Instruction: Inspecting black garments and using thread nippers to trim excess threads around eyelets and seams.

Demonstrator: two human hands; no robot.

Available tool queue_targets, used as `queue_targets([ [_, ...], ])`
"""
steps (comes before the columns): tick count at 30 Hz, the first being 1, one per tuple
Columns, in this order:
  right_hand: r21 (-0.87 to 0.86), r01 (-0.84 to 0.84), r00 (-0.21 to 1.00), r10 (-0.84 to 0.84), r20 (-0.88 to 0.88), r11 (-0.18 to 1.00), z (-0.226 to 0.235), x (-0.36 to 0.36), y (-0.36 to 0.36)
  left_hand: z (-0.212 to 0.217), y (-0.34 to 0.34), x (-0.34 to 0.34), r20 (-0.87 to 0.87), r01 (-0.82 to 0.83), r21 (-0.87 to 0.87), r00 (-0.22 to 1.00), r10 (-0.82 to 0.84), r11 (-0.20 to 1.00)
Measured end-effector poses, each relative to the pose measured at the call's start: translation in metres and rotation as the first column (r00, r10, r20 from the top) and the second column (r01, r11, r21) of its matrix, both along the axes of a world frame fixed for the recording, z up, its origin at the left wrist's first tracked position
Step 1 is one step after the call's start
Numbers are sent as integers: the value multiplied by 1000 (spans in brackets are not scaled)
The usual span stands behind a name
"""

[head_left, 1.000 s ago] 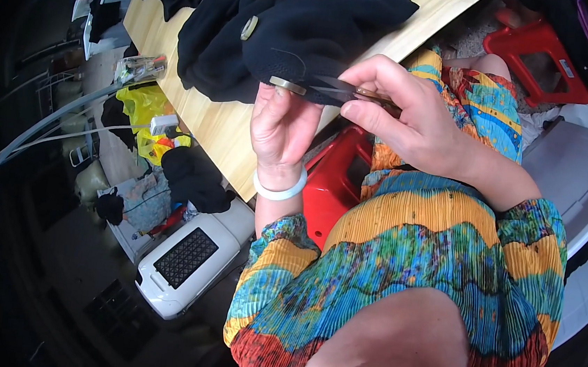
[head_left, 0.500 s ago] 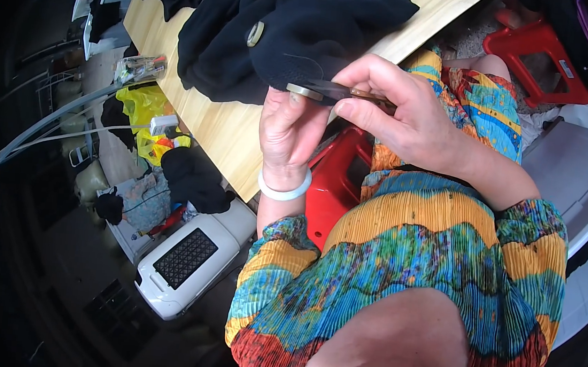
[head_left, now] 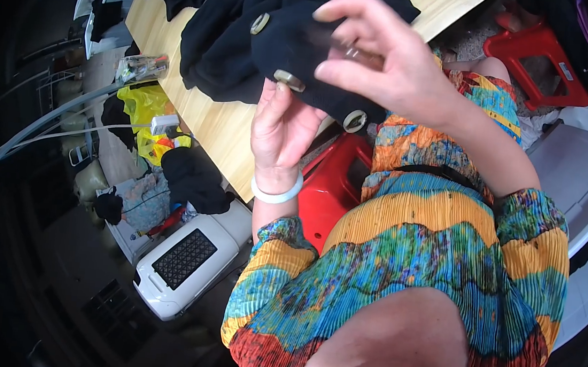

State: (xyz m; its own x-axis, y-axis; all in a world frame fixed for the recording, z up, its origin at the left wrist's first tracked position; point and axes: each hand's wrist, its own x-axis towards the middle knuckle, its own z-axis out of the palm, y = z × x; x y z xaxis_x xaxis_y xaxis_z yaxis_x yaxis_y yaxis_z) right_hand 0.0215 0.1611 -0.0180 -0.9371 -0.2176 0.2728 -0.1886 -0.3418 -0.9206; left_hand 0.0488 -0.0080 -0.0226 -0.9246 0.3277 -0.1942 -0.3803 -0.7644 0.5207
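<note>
A black garment with large pale round buttons lies bunched on the wooden table and hangs over its near edge. My left hand, with a white bangle at the wrist, pinches the garment's edge by one button, thumb just below it. Another button shows farther off on the cloth, and a third button hangs below my right hand. Above the garment, my right hand holds a small metal tool, seemingly thread snips, in its curled fingers; the index finger is raised. Motion smears the blades.
The pale wooden table extends leftward. A red stool stands below its edge, another red stool at right. On the left are a yellow plastic bag, a white power adapter on a cord and a white bin.
My right hand has lifted up and away from the button with the snips, its index finger now raised. My left hand has shifted slightly left, and the lower button has come into sight.
</note>
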Motion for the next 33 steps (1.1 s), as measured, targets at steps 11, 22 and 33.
queue_targets([
  [11,283,131,961,-51,-273,950,-5,-19,-5,15,2,-6,4,131,-142,991,-132,981],
  [22,-32,-184,976,187,109,982,-20,-1,4,23,-12,-32,20,24,321,999,-32,947],
  [33,-42,-107,977,113,182,993,-14,4,-2,6,-1,-39,74,-66,-102,994,74,993],
])
